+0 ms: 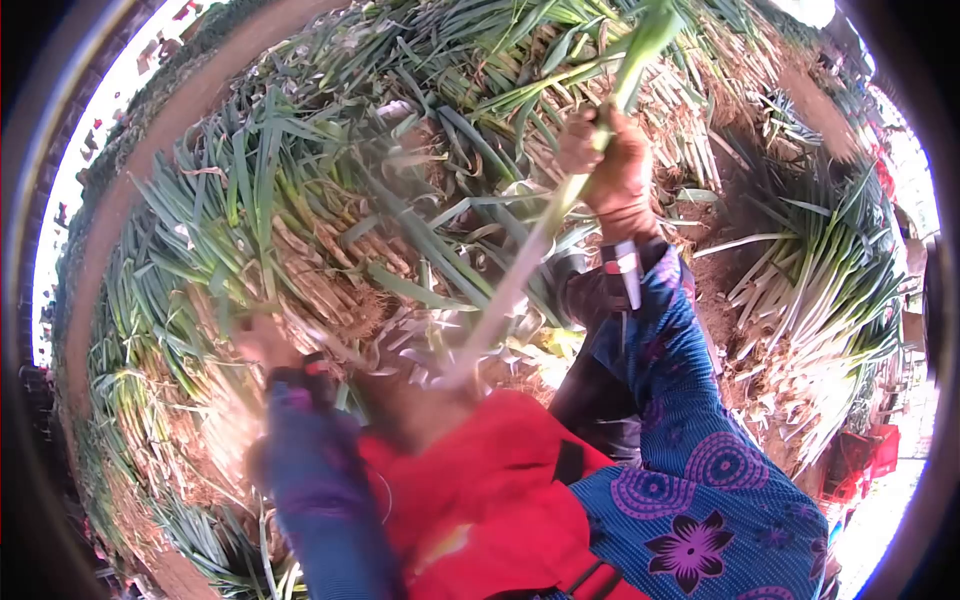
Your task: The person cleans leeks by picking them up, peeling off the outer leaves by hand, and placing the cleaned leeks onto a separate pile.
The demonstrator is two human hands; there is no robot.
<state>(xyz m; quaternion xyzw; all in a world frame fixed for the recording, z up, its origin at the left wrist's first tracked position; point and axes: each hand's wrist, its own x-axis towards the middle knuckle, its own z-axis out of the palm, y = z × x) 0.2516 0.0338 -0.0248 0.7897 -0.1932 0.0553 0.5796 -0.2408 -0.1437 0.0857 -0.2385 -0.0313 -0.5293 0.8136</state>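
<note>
My right hand point(615, 168) is raised at the upper right, its fingers wrapped round a long green onion stalk point(528, 255). The stalk slants from green leaves at the top edge down to a pale, blurred lower end near my red apron point(480, 490). On the left, my left hand point(265, 342) is smeared by motion in front of a heap of green onions point(310, 250). Its fingers cannot be made out, nor can anything in them.
More green onions point(820, 290) lie in a large pile on the right, roots toward me. Others spread along the top. Loose leaves and peelings point(430, 335) litter the ground before me. A red crate point(860, 460) stands at the lower right. Bare soil point(115, 225) curves along the left.
</note>
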